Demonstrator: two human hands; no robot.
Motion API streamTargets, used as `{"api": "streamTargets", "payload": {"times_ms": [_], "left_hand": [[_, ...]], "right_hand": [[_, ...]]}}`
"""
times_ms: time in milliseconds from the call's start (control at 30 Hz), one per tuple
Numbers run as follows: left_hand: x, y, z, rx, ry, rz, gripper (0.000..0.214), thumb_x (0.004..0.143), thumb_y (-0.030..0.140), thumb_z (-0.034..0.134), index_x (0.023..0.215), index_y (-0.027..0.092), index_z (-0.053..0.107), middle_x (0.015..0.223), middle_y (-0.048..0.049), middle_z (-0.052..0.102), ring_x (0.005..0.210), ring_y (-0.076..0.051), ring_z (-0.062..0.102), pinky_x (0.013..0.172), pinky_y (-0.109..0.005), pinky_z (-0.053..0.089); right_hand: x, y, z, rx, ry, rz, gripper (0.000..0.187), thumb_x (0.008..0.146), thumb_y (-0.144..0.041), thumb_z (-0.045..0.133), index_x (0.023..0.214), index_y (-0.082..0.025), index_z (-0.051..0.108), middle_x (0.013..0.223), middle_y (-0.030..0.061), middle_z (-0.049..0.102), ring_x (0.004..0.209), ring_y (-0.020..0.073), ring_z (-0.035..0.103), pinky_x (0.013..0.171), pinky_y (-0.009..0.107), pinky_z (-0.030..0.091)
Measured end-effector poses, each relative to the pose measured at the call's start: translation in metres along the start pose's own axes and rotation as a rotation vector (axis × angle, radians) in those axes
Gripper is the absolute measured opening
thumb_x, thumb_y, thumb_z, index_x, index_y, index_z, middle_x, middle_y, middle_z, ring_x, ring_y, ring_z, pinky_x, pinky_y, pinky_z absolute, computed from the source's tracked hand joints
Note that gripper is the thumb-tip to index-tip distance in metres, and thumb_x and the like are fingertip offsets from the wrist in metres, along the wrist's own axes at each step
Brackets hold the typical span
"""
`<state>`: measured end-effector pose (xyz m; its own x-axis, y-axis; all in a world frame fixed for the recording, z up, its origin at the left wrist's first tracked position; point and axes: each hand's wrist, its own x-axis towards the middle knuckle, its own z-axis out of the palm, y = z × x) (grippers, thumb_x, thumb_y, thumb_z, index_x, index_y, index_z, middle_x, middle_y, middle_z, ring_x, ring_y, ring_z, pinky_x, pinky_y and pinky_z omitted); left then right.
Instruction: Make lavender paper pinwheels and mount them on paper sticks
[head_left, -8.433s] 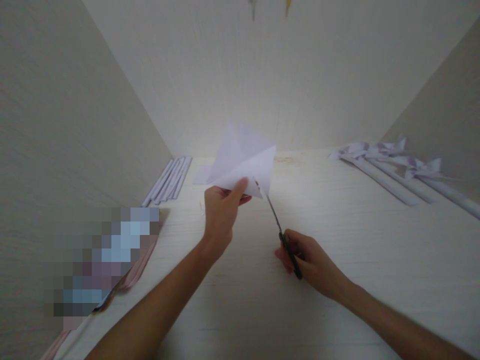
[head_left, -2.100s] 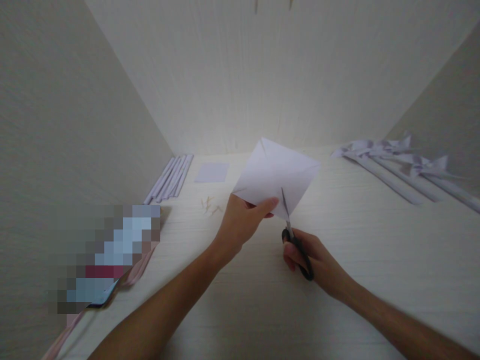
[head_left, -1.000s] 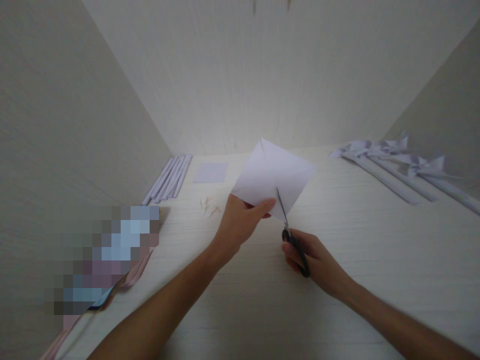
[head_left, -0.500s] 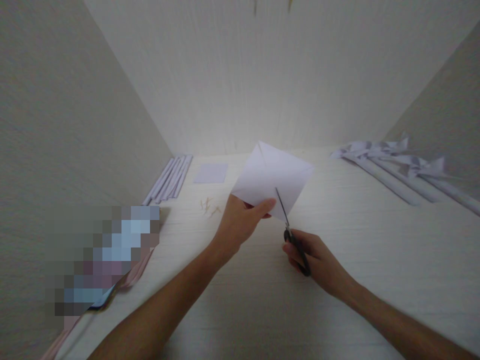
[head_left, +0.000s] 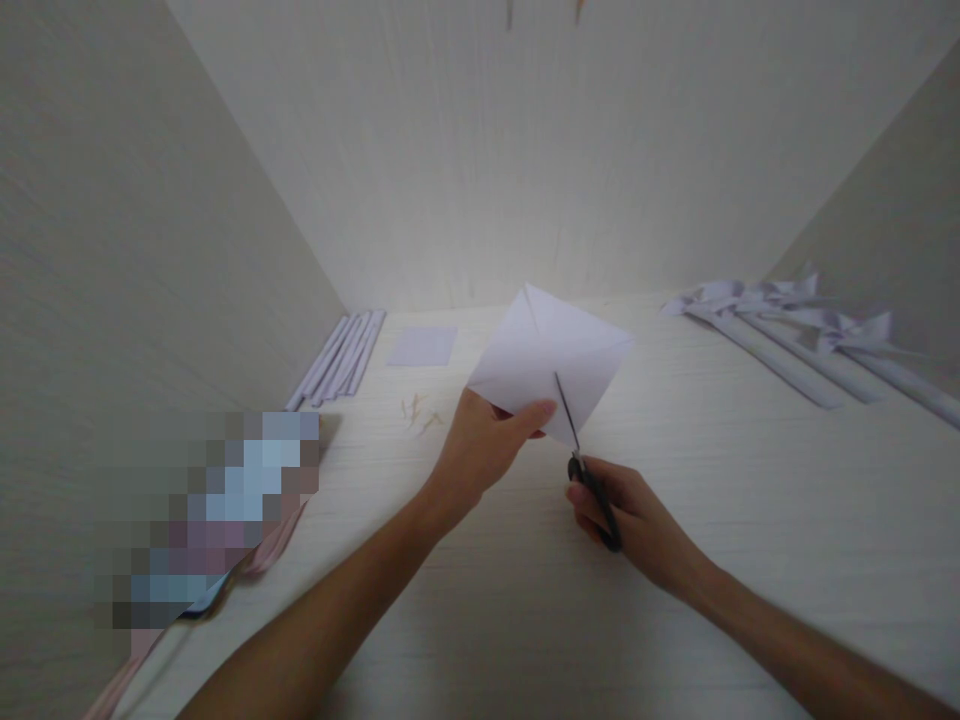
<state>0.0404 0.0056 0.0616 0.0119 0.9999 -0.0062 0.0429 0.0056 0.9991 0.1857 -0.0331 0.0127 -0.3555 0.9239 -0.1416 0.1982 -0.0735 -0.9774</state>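
My left hand [head_left: 491, 440] grips a square sheet of white paper [head_left: 540, 345] by its near left edge, thumb on top and the other fingers underneath. The sheet is turned like a diamond, with crease or cut lines running in from its corners. In my right hand [head_left: 626, 510] is a pair of scissors [head_left: 596, 500] with black handles. Their thin blades lie along the paper's near corner and point toward its middle; they look closed or nearly so.
Several white paper tubes [head_left: 341, 355] lie at the back left, beside a flat paper square [head_left: 422, 346]. Small pale sticks or scraps [head_left: 420, 412] are near it. Paper pinwheels [head_left: 757, 300] on tubes lie at the right. A blurred-out object [head_left: 225, 520] stands at the left.
The paper and my left hand have shifted slightly to the right. The scissors have stayed almost in place, their blades still at the near corner.
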Motion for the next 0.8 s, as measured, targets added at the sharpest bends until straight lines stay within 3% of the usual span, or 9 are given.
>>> {"api": "streamTargets", "payload": {"times_ms": [800], "left_hand": [[-0.0011,0.0018,0.0004,-0.005,0.006,-0.001,0.019,0.060,0.023,0.063,0.076,0.012,0.061,0.071,-0.0025,0.065,0.061,-0.013,0.060,0.054,-0.022,0.052]], "right_hand": [[0.0003,-0.0012,0.0008,0.000,0.008,0.014,0.035,0.072,-0.049,0.050,0.059,-0.018,0.039,0.048,-0.0054,0.036,0.043,0.0063,0.031,0.039,0.021,0.024]]}}
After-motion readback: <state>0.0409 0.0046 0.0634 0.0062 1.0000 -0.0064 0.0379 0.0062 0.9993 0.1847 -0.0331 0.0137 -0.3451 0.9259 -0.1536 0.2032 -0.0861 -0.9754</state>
